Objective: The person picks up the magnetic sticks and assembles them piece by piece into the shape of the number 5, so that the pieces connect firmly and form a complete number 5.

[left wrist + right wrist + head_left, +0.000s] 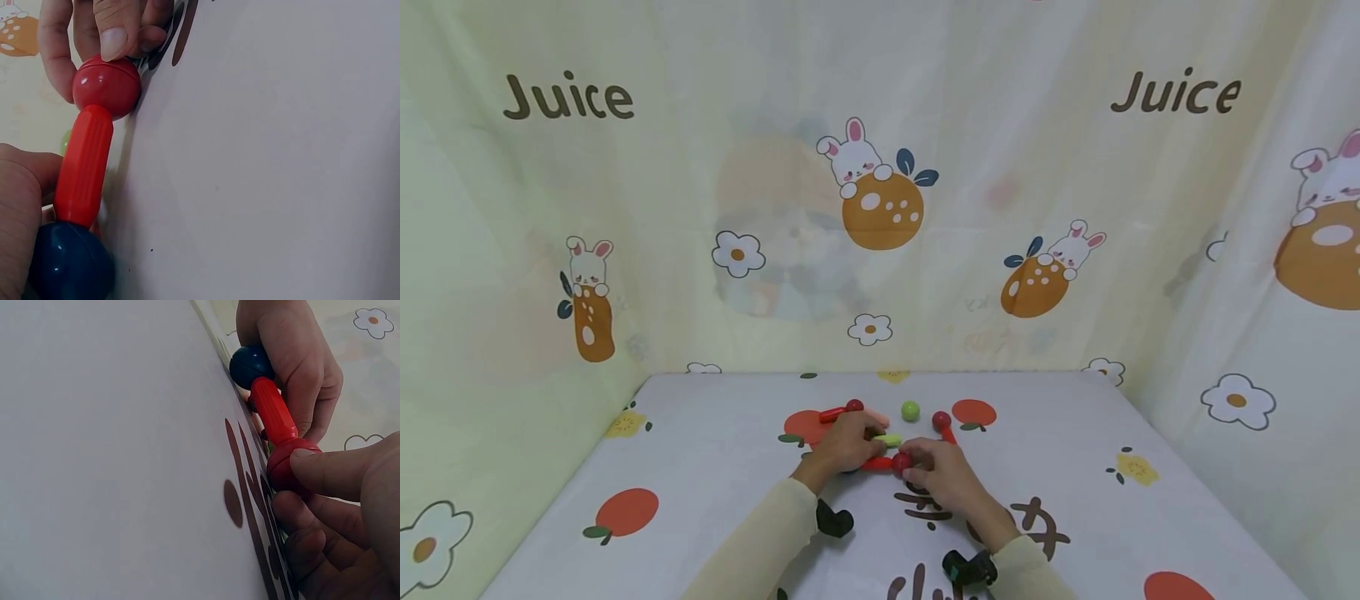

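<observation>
A red toy stick (84,165) joins a red ball (107,87) to a dark blue ball (72,261). My right hand (942,477) pinches the red ball between thumb and fingertips. At the stick's blue-ball end is my left hand (847,443), its thumb against the stick; its other fingers are partly hidden behind. Close to the left fingertips lies a yellow-green stick (887,439). In the head view the left wrist mostly covers the blue ball.
Beyond the hands lie another red stick (832,415), a dark red ball (854,406), a pale pink stick (877,419) and a green ball (911,411). Past the right hand, a red ball (942,421) meets a red stick (949,436). A printed curtain (970,333) borders the table.
</observation>
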